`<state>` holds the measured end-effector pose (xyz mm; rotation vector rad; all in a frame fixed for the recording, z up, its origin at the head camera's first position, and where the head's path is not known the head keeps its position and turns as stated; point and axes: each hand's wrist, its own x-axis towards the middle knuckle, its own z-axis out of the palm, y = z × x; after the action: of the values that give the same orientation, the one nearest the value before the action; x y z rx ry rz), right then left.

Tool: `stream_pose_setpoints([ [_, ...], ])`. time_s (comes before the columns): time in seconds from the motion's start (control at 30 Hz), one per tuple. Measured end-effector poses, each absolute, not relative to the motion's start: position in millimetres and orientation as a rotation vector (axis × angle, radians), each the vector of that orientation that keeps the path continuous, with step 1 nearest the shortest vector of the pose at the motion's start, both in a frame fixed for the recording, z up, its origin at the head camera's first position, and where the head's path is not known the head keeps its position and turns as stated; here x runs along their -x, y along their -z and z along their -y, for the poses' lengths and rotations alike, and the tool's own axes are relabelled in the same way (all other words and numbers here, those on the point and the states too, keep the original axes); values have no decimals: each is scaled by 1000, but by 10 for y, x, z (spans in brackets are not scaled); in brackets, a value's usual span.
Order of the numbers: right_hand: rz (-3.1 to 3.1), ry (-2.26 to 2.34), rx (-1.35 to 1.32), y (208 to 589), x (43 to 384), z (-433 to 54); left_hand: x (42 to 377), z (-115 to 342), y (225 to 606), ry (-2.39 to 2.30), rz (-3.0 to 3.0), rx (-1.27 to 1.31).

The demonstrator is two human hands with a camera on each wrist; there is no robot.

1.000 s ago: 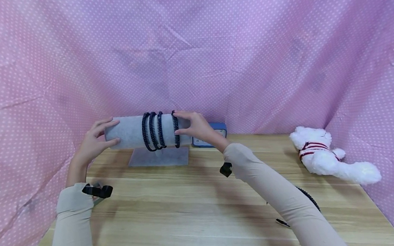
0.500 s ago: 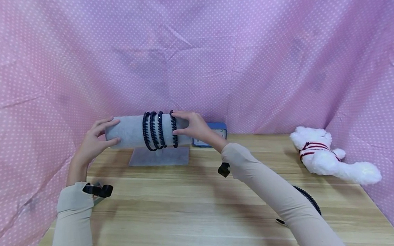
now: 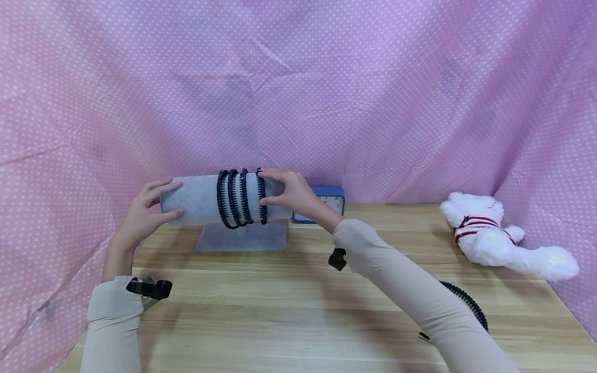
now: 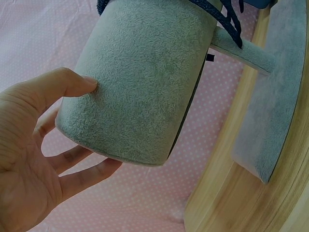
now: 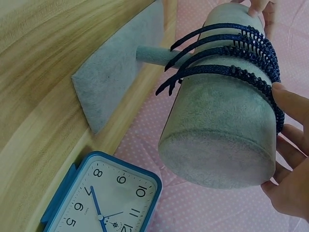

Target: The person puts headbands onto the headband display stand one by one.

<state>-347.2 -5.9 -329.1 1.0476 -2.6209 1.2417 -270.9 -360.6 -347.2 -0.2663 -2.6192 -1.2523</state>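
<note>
A grey velvet headband stand (image 3: 191,200), a padded roll on a short post and flat base (image 3: 241,238), stands at the back of the table. Three dark toothed headbands (image 3: 233,199) sit close together round its middle. A little right of them is another dark headband (image 3: 263,203), which my right hand (image 3: 297,195) pinches, thumb at its front edge in the right wrist view. At the roll's left end, my left hand (image 3: 141,215) grips it, thumb (image 4: 79,84) on the velvet and fingers around the end face.
Behind my right wrist stands a blue clock (image 3: 335,202). A white plush toy (image 3: 481,243) with a red-striped top lies at the right. Partly under my right forearm, another black headband (image 3: 470,301) lies on the wooden table (image 3: 267,327). Pink dotted cloth (image 3: 291,83) surrounds the table.
My right hand has slid the rightmost headband slightly left along the roll, nearer the other three. My left hand has stayed at the roll's left end.
</note>
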Motion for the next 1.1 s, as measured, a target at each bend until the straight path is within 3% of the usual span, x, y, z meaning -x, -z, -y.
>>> stream_pose_setpoints([
  [1.1,2600,-1095,-1069,3298,3400,140,2722,3614,3480,1233,2622,258],
])
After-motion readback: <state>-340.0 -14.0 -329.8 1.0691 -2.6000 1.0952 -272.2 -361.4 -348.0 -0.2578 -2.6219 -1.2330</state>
